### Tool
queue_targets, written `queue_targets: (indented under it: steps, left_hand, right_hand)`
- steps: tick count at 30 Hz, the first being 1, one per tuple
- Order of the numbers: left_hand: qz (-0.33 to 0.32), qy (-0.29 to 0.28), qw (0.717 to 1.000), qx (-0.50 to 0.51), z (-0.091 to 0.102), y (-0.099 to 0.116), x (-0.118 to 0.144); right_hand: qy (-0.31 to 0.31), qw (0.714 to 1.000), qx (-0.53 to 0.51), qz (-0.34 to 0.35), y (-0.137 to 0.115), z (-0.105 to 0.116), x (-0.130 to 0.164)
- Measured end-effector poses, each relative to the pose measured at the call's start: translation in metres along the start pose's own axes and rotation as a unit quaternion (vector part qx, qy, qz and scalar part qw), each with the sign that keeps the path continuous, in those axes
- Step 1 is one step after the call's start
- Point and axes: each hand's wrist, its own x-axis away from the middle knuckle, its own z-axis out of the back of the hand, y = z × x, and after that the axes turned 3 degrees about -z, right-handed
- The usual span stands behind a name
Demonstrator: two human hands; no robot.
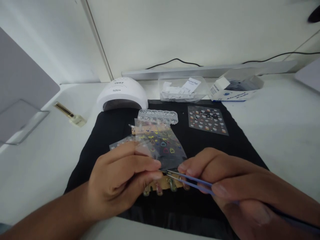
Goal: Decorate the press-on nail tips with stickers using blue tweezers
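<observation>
Head view: a sticker sheet (clear, with coloured shapes) is pinched at its near edge by the left hand. Just right, the right hand grips tweezers, tips touching that edge, above a nail holder on the black mat.

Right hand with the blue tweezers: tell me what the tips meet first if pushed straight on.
The right hand aims the thin blue metal tweezers leftward; they would probably first meet the clear plastic sticker sheet pinched by the left hand, though depth is unclear.
</observation>
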Motion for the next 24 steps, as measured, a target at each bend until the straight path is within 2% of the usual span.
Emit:
queue_targets:
  steps: [8, 24]
  left_hand:
    - [-0.007, -0.01, 1.0, 0.002, 0.0012, 0.0003, -0.0005]
    - [-0.004, -0.026, 1.0, 0.004, 0.0029, 0.0028, -0.0027]
  right_hand:
    - [-0.023, 1.0, -0.002, 0.016, 0.0032, 0.0046, 0.0026]
    - [-0.029, 1.0, -0.001, 0.008, 0.001, 0.0051, 0.0014]
